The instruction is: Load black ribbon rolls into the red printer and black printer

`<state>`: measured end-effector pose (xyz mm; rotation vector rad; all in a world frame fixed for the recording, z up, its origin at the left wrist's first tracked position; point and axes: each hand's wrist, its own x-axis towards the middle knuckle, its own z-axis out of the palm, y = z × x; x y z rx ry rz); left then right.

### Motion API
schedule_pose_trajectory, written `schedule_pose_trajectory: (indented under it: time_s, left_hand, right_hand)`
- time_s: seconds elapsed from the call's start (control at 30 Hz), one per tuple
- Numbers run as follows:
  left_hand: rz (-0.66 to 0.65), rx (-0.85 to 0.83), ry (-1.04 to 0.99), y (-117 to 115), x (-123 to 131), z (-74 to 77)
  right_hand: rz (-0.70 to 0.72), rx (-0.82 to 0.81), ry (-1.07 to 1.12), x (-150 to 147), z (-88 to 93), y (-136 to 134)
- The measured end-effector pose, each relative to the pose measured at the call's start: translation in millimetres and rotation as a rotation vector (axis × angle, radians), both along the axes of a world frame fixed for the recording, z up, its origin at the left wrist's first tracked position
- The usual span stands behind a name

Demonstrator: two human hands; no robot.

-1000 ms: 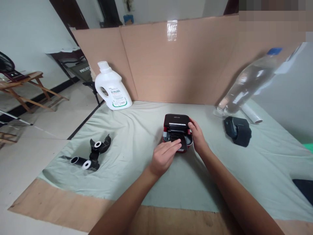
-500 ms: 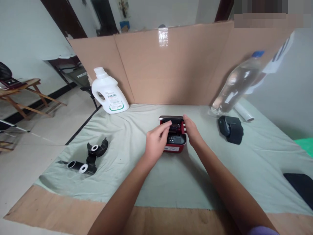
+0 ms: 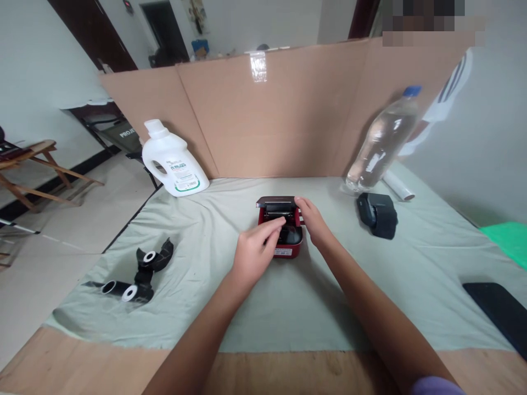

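A small red and black label printer (image 3: 293, 237) sits on the cloth with its dark lid (image 3: 275, 202) raised, showing a compartment with a roller inside. My left hand (image 3: 256, 246) reaches over the printer from the left, fingers pressed together and tips above the front of the opening. Whether anything is between those fingertips I cannot make out. From the right, my right hand (image 3: 313, 220) grips the printer, its thumb or a fingertip at the lid's right corner and its other fingers mostly hidden along the side.
A white detergent jug (image 3: 177, 159) and a clear bottle (image 3: 385, 145) stand before a cardboard screen (image 3: 272, 120). Black rolls with white cores (image 3: 138, 277) lie left. A black strapped device (image 3: 376, 215), a white tube (image 3: 398, 185) and a dark flat object (image 3: 498, 312) are right.
The view has shifted, moving the whole scene left in the picture. My left fingertips have come from the back of the compartment toward its front. My right hand keeps its place on the printer.
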<state>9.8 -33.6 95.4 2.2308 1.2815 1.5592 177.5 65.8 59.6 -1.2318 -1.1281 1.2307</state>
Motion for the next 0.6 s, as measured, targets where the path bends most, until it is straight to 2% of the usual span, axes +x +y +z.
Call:
schedule_pose_trajectory:
  time_s: [0.2, 0.33, 0.43, 0.53, 0.6]
  left_hand:
    - [-0.071, 0.247, 0.179, -34, -12, -33.9]
    - [-0.091, 0.303, 0.293, -50, -24, -54.2]
    - [-0.07, 0.3, 0.309, -50, -29, -59.4]
    - [0.096, 0.178, 0.104, -33, -31, -54.7]
    - [0.224, -0.061, -0.197, -12, -31, -49.0]
  right_hand:
    - [0.049, 0.041, 0.026, 7, -21.4, -13]
    - [0.035, 0.085, 0.043, 2, -36.6, -24]
    - [0.032, 0.098, 0.079, -2, -40.2, -27]
    - [0.041, 0.095, 0.119, -4, -41.4, -28]
    - [0.049, 0.102, 0.128, -3, -42.9, -28]
